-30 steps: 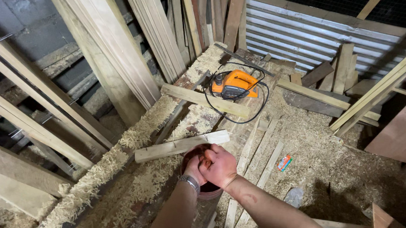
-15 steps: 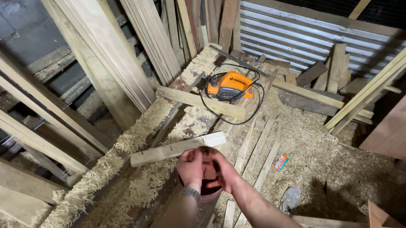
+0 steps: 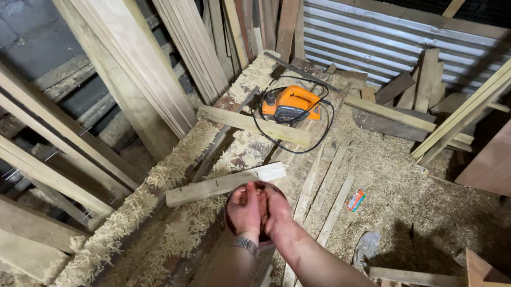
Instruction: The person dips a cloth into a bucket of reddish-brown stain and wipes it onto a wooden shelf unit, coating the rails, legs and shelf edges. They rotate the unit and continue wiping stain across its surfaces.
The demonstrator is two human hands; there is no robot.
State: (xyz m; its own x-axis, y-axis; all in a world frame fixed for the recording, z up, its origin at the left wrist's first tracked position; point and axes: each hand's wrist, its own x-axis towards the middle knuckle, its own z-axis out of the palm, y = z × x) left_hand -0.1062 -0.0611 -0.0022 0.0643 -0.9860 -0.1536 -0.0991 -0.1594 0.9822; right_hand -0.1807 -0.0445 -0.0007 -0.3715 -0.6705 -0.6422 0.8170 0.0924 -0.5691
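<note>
My left hand [image 3: 243,211] and right hand [image 3: 274,214] are pressed together, fingers [image 3: 256,193] clamped on a small reddish-brown wood piece [image 3: 261,205] between the palms. Nothing looks cut or fixed yet; I judge the work early. Just beyond the fingers lies a pale flat board [image 3: 225,184] on the shavings-covered surface [image 3: 172,215], rough and curly. Further off, an orange power planer [image 3: 291,103] with black looped cord. Behind it, ribbed metal sheet [image 3: 382,47].

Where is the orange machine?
The orange power tool sits at the far end of the sawdust-covered workbench, beyond both hands, ringed by its black cord.
</note>
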